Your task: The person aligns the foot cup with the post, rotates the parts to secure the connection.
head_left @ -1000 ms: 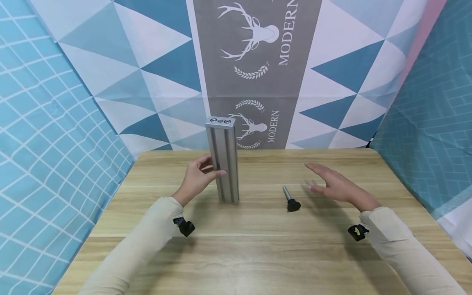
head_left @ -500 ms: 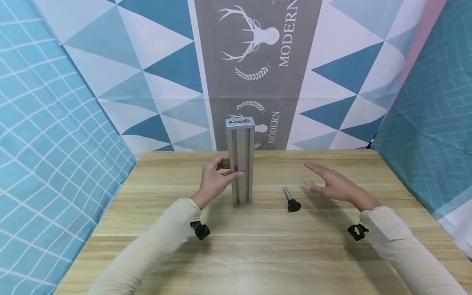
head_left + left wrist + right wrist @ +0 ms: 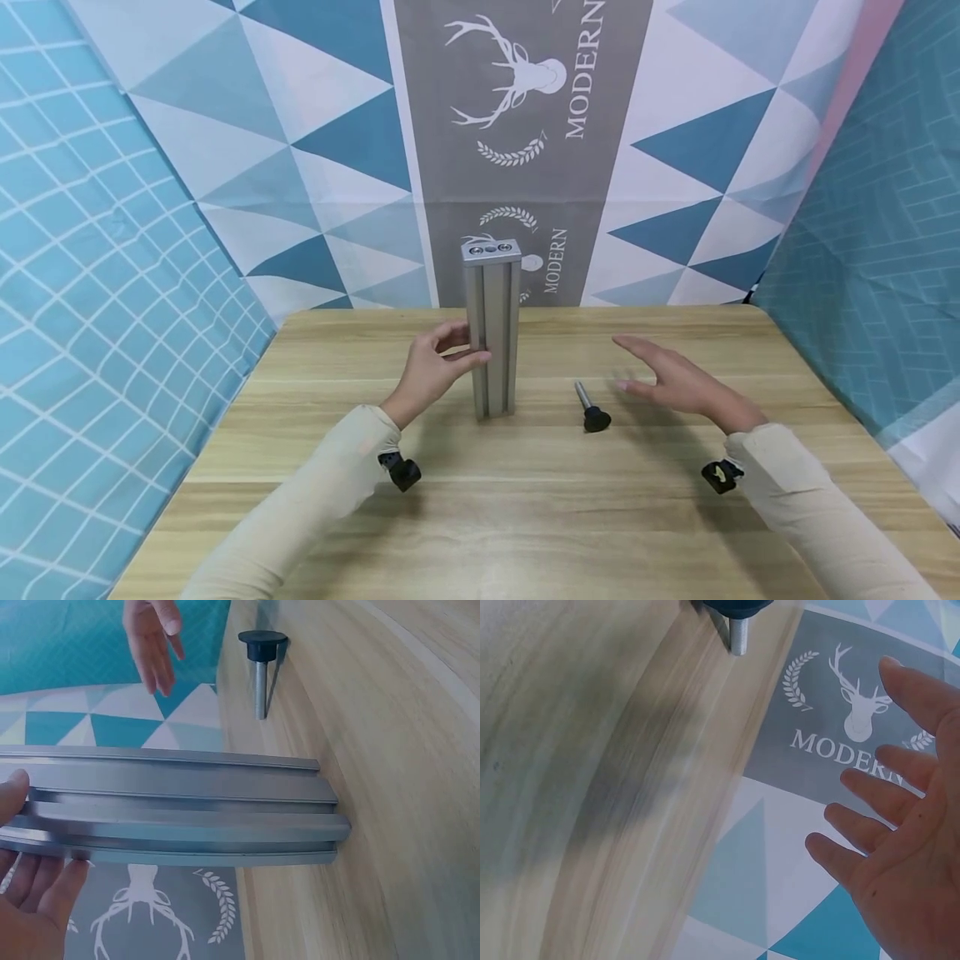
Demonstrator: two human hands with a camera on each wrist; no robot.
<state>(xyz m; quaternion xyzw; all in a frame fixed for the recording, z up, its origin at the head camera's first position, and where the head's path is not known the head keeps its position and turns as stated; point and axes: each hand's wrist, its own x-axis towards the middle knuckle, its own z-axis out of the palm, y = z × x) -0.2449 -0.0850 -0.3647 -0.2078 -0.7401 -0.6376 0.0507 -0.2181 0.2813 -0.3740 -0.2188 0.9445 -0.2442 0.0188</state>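
The aluminium extrusion (image 3: 497,321) is silver-grey, striped lengthwise by darker grooves (image 3: 513,333); the knob-headed bolt (image 3: 592,413) pairs a black knob (image 3: 597,421) with a silver shank (image 3: 582,393). The tabletop (image 3: 570,508) is yellowish wood with brown grain. On the back cloth (image 3: 352,200), white, pale blue-grey and deep blue triangles flank a grey panel (image 3: 525,183) bearing white deer heads (image 3: 538,77), leaf sprigs (image 3: 512,158) and lettering (image 3: 581,79). The left cloth (image 3: 90,292) is bright blue gridded in white; the right cloth (image 3: 877,250), teal with a faint brick-like pattern. Both sleeves (image 3: 315,483) are cream, both wrist cameras (image 3: 405,473) black
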